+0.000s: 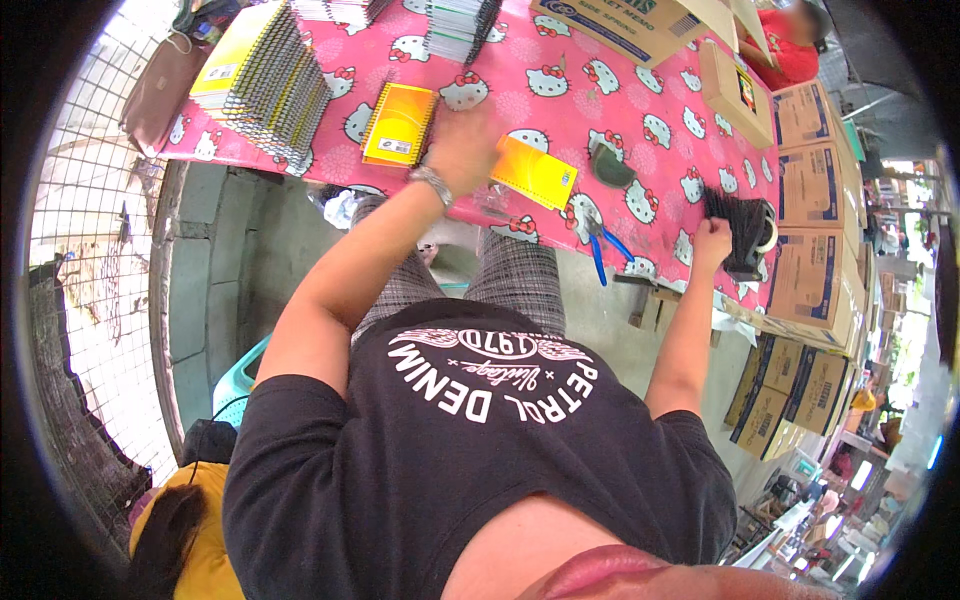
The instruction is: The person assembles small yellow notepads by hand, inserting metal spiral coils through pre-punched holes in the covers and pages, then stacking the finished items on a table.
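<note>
My left hand (465,150), blurred by motion, is over the near part of the pink cloth-covered table (650,85). It is between a yellow spiral notebook (398,122) lying on a short pile and a single small yellow notebook (537,173); its fingers are too smeared to read. At the table's right edge my right hand (712,243) has its fingers closed against a bundle of thin black strands (722,205), possibly binding coils. What it grips there I cannot make out. Blue-handled pliers (598,248) lie between my hands, their handles pointing towards me.
A tall stack of spiral notebooks (262,85) stands at the left, another stack (460,28) at the back. A dark green object (611,166) is beyond the pliers. A tape roll (766,226) is at the right edge. Cartons (815,270) line the right; a person (790,50) is at the far right.
</note>
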### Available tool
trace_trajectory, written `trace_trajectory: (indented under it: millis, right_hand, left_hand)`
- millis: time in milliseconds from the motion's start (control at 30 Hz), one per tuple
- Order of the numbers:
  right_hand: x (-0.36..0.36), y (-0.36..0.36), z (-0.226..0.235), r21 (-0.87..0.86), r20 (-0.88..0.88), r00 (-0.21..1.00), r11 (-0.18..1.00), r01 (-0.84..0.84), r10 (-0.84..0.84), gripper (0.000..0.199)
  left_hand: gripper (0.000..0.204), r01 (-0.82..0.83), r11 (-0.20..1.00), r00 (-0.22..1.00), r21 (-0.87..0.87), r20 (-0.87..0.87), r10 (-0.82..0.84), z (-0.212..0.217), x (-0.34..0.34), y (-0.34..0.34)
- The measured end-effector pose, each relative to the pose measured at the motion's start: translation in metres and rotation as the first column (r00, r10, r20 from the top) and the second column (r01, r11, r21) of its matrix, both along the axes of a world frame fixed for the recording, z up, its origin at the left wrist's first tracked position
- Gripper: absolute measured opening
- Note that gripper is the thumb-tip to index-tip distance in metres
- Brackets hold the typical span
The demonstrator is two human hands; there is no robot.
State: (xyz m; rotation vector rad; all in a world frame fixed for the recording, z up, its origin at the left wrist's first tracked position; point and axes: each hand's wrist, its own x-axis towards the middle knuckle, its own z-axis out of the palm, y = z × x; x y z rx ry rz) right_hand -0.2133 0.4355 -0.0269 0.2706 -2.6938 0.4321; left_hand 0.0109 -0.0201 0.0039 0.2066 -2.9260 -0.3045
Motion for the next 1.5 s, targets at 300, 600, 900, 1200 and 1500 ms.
trace_trajectory:
  millis: [300,600,900,1200,1500]
  right_hand:
    - [0.091,-0.131,0.027,-0.625,0.207,0.776,0.691,-0.364,0.596,0.046]
    - [0.151,-0.217,0.04,-0.601,0.179,0.728,0.66,-0.451,0.661,0.023]
    - [0.152,-0.218,0.034,-0.534,0.133,0.762,0.694,-0.483,0.633,0.022]
    - [0.154,-0.218,0.043,-0.803,0.401,0.507,0.559,-0.206,0.763,0.028]
    - [0.157,-0.229,0.067,-0.524,0.377,0.694,0.759,-0.387,0.614,0.026]
  left_hand:
    - [0.027,0.553,0.83,0.83,-0.066,0.132,-0.542,-0.018,0.005,0.056]
    - [0.021,0.36,0.93,0.923,-0.079,-0.117,-0.367,0.008,-0.01,0.034]
    - [0.022,0.287,0.958,0.934,-0.015,-0.217,-0.284,0.003,-0.006,0.044]
    - [0.032,0.313,0.943,0.926,-0.11,-0.185,-0.329,0.0,-0.004,0.057]
    - [0.019,0.342,0.94,0.925,-0.017,-0.169,-0.34,0.0,-0.001,0.06]
